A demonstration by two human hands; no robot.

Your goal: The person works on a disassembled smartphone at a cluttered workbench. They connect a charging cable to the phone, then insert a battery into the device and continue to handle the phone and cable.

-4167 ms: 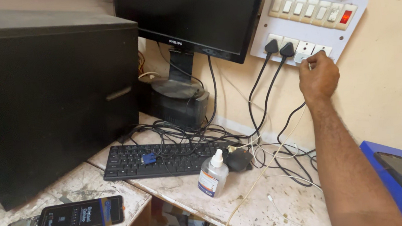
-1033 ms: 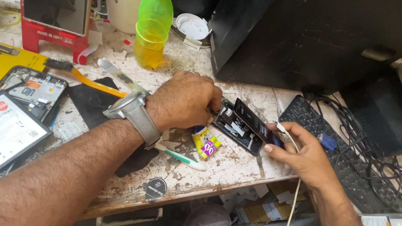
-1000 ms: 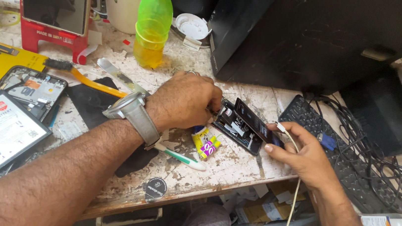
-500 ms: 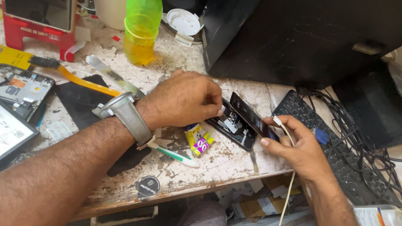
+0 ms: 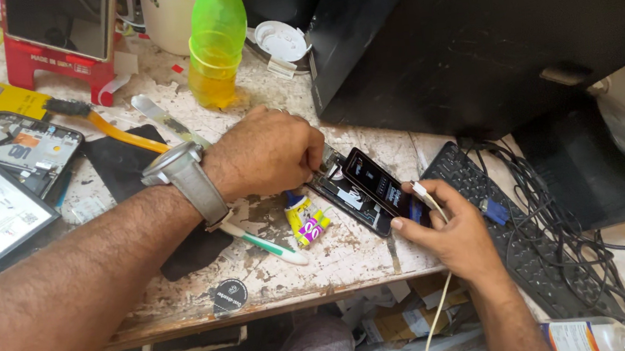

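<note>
Plugging a cable into the opened phone

My left hand [image 5: 268, 157] is pinching the phone [image 5: 364, 191] at its ten-o'clock end on the tabletop [image 5: 351, 253]; my right hand [image 5: 449, 227] is closed on the white cable [image 5: 425, 201] at four o'clock. Light, thin, fragile: I'm gripping edges only.

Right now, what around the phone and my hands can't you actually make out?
- Head view: the left hand covers the top end of the phone, so its fingertips and grip are hidden.
- The white cable plug is hidden by the right hand; whether it is seated is unclear.
- The cable's far end leaves the bottom edge.
</note>
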